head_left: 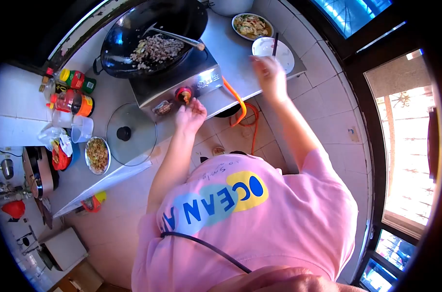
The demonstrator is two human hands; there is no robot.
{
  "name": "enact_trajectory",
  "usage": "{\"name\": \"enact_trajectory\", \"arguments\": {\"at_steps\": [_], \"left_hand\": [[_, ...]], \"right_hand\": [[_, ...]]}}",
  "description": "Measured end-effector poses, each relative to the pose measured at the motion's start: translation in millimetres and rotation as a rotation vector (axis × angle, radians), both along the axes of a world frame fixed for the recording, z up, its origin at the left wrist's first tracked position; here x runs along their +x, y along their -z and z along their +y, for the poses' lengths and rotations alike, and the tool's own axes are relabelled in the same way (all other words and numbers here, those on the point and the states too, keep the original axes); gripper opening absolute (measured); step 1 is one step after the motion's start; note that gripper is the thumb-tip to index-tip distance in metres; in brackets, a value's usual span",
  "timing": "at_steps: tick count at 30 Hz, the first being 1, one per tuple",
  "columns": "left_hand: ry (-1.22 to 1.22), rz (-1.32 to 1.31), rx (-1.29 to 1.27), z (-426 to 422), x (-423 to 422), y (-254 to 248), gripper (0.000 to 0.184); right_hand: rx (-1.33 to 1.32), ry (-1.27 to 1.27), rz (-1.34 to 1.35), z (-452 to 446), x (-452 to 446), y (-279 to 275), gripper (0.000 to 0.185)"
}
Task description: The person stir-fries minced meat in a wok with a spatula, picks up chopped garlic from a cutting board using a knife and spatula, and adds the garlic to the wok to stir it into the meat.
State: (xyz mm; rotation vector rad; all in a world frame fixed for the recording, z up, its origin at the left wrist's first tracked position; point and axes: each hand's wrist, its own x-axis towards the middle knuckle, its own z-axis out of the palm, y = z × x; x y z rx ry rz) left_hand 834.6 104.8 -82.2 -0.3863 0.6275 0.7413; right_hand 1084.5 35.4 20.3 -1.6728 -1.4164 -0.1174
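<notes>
My left hand (191, 117) is palm up just below the red stove knob (183, 95), fingers apart and slightly curled. Whether a fingertip touches the knob I cannot tell. Above it, a black wok (116, 48) sits on the steel gas stove (201, 80), holding chopped, browned food (158, 51). A spatula (179, 38) rests in the wok with its wooden handle end over the rim. My right hand (270, 78), blurred, is raised at the near edge of a white plate (284, 58). Dark chopsticks (275, 45) lie across that plate; the hand's fingers are unclear.
A plate of cooked food (252, 26) stands behind the white plate. Left of the stove are a glass lid (133, 146), an oval dish of food (98, 155), a plastic container (82, 129) and several bottles (80, 103). An orange gas hose (238, 100) hangs over the counter's front edge.
</notes>
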Motion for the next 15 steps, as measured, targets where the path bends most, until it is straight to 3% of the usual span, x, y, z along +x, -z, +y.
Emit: {"name": "enact_trajectory", "arguments": {"at_steps": [1, 4, 6, 7, 9, 10, 12, 13, 14, 15], "left_hand": [[-0.001, 0.082, -0.004, -6.1, -0.1, -3.8, 0.042], [0.121, 0.186, -0.04, -18.2, 7.6, 5.0, 0.041], [0.176, 0.172, -0.047, -30.4, 16.4, 10.2, 0.039], [0.238, 0.152, -0.064, -34.1, 20.3, 12.4, 0.036], [0.287, 0.163, -0.05, -37.8, 23.6, 6.4, 0.034], [0.336, 0.159, -0.046, -39.8, 22.2, 4.1, 0.032], [0.319, 0.183, -0.022, -41.5, 19.4, 0.0, 0.026], [0.34, 0.184, 0.017, -41.3, 17.0, 1.7, 0.027], [0.365, 0.186, 0.055, -40.3, 13.2, 3.0, 0.028], [0.361, 0.193, 0.05, -40.5, 10.1, 3.5, 0.028]], "right_hand": [[0.038, 0.183, 0.029, 7.2, 41.2, 28.8, 0.017], [-0.4, 0.582, -0.146, 25.5, 108.5, 58.7, 0.054], [-0.798, 0.584, 0.033, 45.5, 101.5, 36.4, 0.045], [-0.792, 0.577, 0.045, 55.0, 110.1, 46.5, 0.045], [-1.032, 0.378, 0.078, 70.0, 118.4, 66.0, 0.036], [-1.039, 0.371, 0.094, 70.0, 119.1, 79.3, 0.036], [-0.657, 0.335, 0.051, 59.2, 91.1, 64.5, 0.029], [-0.667, 0.25, 0.126, 51.6, 69.5, 53.5, 0.029], [-0.598, 0.139, -0.061, 44.9, 53.7, 66.7, 0.03], [-0.601, 0.132, -0.055, 46.1, 51.2, 69.8, 0.03]]}}
